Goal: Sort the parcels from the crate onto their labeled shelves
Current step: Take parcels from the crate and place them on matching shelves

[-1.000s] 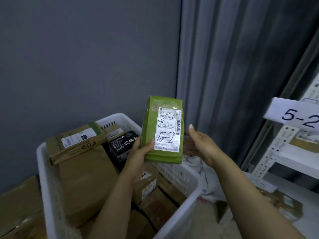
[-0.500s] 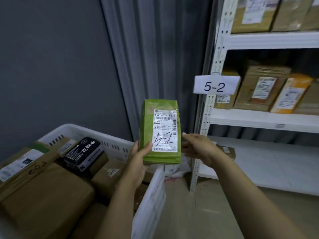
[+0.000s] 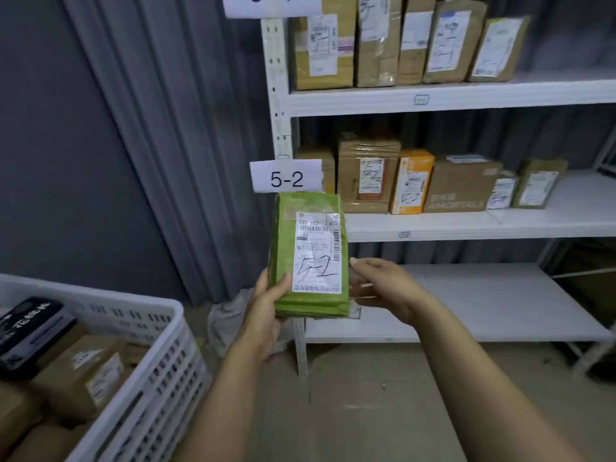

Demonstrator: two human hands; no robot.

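Head view is showing the left hand [image 3: 266,311] clamping the lower left edge of a green parcel [image 3: 310,255], thumb pressing on the front and the fingers wrapping behind, while the right hand [image 3: 383,288] is hanging just beside the parcel's right edge with its fingers spread apart and holding nothing; whether a fingertip is brushing the wrapper cannot be told. The parcel is standing upright in the air in front of the shelving, its long axis running vertically and its white label, hand-marked 5-2, facing the camera. Its top edge is sitting directly under the 5-2 sign [image 3: 286,176] fixed to the shelf post, and the 5-2 shelf [image 3: 466,225] is lying up and to the right of the grip, behind the parcel, with boxes [image 3: 366,175] already lining it and bare board showing at the far right. The crate [image 3: 140,315] is lying low at the left, well apart. Judging from this, the move is turning on a rise and a reach rightward, and the left hand, already gripping, is the one carrying it.
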